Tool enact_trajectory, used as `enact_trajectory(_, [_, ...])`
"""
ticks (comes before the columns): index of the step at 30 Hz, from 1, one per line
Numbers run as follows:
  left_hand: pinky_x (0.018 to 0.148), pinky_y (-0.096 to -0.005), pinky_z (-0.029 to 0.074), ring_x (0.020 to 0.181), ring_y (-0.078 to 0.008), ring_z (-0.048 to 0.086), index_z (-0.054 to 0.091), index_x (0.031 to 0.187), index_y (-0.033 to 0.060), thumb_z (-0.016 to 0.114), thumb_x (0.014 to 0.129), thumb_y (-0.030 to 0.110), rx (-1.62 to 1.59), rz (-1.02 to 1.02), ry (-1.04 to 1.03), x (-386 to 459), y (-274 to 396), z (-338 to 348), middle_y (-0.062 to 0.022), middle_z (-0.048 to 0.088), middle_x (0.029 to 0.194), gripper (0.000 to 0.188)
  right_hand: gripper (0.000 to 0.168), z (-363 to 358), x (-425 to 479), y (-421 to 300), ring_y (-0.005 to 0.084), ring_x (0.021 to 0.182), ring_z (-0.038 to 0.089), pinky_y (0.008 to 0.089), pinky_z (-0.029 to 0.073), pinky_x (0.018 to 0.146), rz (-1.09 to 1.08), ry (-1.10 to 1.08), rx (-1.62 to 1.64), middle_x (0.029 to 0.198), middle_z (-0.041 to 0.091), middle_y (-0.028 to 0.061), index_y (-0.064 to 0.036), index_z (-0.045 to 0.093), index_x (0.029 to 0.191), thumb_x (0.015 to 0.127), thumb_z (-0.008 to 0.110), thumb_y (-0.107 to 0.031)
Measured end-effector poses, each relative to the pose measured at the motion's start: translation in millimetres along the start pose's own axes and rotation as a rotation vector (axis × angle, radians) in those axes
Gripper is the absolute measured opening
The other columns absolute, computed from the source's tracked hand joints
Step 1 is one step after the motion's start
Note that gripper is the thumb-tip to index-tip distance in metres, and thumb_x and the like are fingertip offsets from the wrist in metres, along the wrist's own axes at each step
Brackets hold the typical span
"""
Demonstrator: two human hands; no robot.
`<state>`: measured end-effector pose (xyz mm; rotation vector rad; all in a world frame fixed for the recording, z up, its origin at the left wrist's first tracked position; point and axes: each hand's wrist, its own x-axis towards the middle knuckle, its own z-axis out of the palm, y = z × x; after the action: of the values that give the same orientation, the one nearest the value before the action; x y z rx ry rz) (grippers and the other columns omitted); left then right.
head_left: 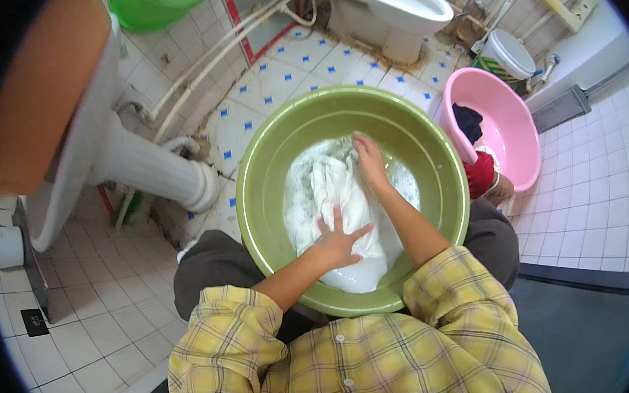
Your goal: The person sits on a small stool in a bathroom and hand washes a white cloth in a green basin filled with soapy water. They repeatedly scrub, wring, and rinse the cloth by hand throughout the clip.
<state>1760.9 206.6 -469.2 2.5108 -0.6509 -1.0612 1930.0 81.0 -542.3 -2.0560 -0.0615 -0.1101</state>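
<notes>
A large green plastic basin stands before me between my knees, with sudsy water in its bottom. A wet white cloth lies lengthwise in the suds. My left hand rests on the lower part of the cloth with its fingers spread. My right hand is at the upper right side of the cloth, fingers pointing away from me and touching its edge; whether it grips any fabric is hidden.
A pink basin holding dark and red cloths stands at the right, with a white bucket behind it. A pedestal sink is at the left. A toilet stands beyond the green basin.
</notes>
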Motion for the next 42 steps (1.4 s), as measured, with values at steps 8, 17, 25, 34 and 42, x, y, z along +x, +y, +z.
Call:
enact_trajectory(8, [0.097, -0.0595, 0.042, 0.131, -0.0676, 0.003, 0.017, 0.148, 0.0473, 0.064, 0.080, 0.013, 0.035, -0.129, -0.110, -16.0, 15.6, -0.4, -0.0297, -0.010, 0.154, 0.089, 0.039, 28.3, -13.7, -35.6, 0.0357, 0.104, 0.055, 0.0492, 0.050, 0.078, -0.313, -0.175, -0.643, 0.112, 0.052, 0.0189, -0.010, 0.057, 0.116, 0.088, 0.060, -0.038])
enact_trajectory(17, [0.104, -0.0599, 0.035, 0.137, -0.0586, 0.007, 0.026, 0.148, 0.0405, 0.053, 0.080, 0.002, -0.104, -0.114, -0.106, -11.3, -7.0, 13.6, -0.0240, 0.000, 0.157, 0.083, 0.045, -17.1, -27.9, -52.8, 0.0409, 0.102, 0.055, 0.0487, 0.043, 0.089, -0.252, -0.539, -0.314, 0.113, 0.055, 0.0217, -0.008, 0.056, 0.120, 0.076, 0.063, -0.016])
enact_trajectory(25, [0.104, -0.0528, 0.038, 0.131, -0.0600, 0.026, 0.043, 0.143, 0.0156, 0.045, 0.088, 0.005, -0.208, -0.122, 0.053, 1.6, -1.1, 49.9, -0.0291, 0.016, 0.153, 0.056, 0.041, 24.3, -81.8, -43.1, 0.0365, 0.133, 0.034, 0.0583, 0.024, 0.105, -0.642, -0.466, -0.688, 0.143, 0.041, 0.0077, -0.025, 0.050, 0.134, 0.095, 0.050, -0.037])
enact_trajectory(34, [0.105, -0.0519, 0.037, 0.136, -0.0576, 0.016, 0.035, 0.147, 0.0242, 0.041, 0.090, 0.000, -0.040, -0.060, -0.073, -17.9, 5.8, 7.6, -0.0275, 0.003, 0.155, 0.062, 0.033, 41.7, 28.2, -21.1, 0.0377, 0.090, 0.059, 0.0422, 0.048, 0.077, -0.260, -0.349, -0.663, 0.100, 0.060, 0.0222, -0.003, 0.060, 0.086, 0.085, 0.060, -0.036])
enact_trajectory(42, [0.106, -0.0494, 0.038, 0.138, -0.0496, 0.022, 0.037, 0.146, 0.0269, 0.039, 0.093, 0.007, -0.038, -0.092, -0.174, 6.9, -4.8, 41.0, -0.0238, 0.003, 0.156, 0.057, 0.055, -12.5, -108.4, -50.3, 0.0414, 0.137, 0.026, 0.0592, 0.020, 0.110, -0.420, -0.878, -0.439, 0.145, 0.038, 0.0114, -0.017, 0.042, 0.138, 0.086, 0.057, -0.028])
